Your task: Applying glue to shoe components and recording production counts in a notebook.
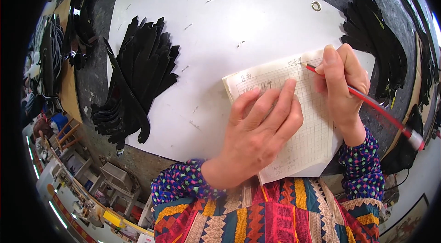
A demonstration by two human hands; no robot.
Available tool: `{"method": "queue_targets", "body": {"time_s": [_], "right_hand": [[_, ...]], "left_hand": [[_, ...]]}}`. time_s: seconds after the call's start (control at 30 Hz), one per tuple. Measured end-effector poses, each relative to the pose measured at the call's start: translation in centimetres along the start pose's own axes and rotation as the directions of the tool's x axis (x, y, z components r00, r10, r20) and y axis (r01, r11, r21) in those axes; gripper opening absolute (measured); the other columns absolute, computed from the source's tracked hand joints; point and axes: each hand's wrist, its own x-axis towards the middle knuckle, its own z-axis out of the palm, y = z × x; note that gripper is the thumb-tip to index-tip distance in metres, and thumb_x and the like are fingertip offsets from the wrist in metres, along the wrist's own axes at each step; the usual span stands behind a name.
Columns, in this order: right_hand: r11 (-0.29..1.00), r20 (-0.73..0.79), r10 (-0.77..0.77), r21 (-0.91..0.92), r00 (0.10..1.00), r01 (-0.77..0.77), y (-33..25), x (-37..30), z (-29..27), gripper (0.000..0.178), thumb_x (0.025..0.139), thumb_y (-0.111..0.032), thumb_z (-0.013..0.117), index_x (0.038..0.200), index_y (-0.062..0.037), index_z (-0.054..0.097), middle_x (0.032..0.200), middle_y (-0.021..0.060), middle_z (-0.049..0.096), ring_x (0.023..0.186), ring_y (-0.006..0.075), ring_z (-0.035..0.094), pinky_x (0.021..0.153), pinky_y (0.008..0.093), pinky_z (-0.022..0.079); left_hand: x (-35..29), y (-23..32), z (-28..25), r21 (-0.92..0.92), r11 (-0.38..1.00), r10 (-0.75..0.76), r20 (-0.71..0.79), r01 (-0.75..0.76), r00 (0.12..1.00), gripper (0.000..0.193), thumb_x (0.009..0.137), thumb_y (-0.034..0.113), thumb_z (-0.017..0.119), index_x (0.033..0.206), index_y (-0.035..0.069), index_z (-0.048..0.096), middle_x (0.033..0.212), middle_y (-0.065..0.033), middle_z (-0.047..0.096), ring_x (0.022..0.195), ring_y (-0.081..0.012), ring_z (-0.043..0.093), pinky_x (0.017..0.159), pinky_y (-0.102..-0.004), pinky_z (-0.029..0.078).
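Observation:
A notebook (312,128) with gridded pages and pencil marks lies at a slant on a white board (197,8). My left hand (264,128) rests flat on its page, fingers slightly spread. In my right hand (343,80) is a red and black pencil (372,102), pinched between thumb and fingers. Its tip touches the page near the top edge, beside some handwriting. The pencil's rear end points down to the right and looks blurred. Part of the writing is hidden under my left fingers.
A fanned pile of black strips (138,73) lies on the board's left part. Another black bundle (374,36) sits by its right edge. A metal eyelet (316,5) is set in the board, which lies on a dark worn table (98,91). A wooden stool (68,132) stands at lower left.

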Motion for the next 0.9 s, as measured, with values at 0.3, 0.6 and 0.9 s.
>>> {"method": "queue_targets", "body": {"time_s": [0.3, 0.6, 0.9], "right_hand": [[0.996, 0.127, 0.012, 0.087, 0.992, -0.023, -0.2, -1.2, -0.2, 0.031, 0.099, -0.017, 0.060, 0.071, -0.0069, 0.049, 0.056, 0.0004, 0.055, 0.049, 0.0047, 0.048, 0.045, 0.0228, 0.039], [0.999, 0.099, -0.008, -0.050, 0.995, 0.013, 0.1, -1.2, 0.3, 0.032, 0.096, -0.015, 0.063, 0.070, -0.0050, 0.050, 0.054, 0.0028, 0.050, 0.046, 0.0071, 0.044, 0.042, 0.0262, 0.036], [0.990, 0.036, -0.075, -0.113, 0.997, 0.078, 0.5, -1.4, 0.4, 0.032, 0.095, -0.012, 0.063, 0.068, -0.0042, 0.048, 0.052, 0.0041, 0.046, 0.042, 0.0086, 0.042, 0.040, 0.0280, 0.034]], "left_hand": [[-0.1, -0.6, 0.0, 0.022, 0.997, 0.071, -0.036, -0.070, 0.997, 0.027, 0.081, 0.013, 0.058, 0.106, 0.003, 0.063, 0.121, -0.0127, 0.062, 0.110, -0.0188, 0.057, 0.101, -0.0396, 0.037], [-0.1, -0.4, 0.0, 0.007, 0.998, 0.063, -0.033, -0.063, 0.997, 0.028, 0.080, 0.013, 0.058, 0.106, 0.002, 0.063, 0.120, -0.0127, 0.062, 0.111, -0.0194, 0.056, 0.101, -0.0400, 0.037], [0.2, -0.4, -0.3, 0.004, 0.999, 0.037, -0.025, -0.037, 0.999, 0.028, 0.081, 0.015, 0.064, 0.107, 0.003, 0.066, 0.121, -0.0099, 0.063, 0.110, -0.0195, 0.057, 0.101, -0.0380, 0.039]]}}
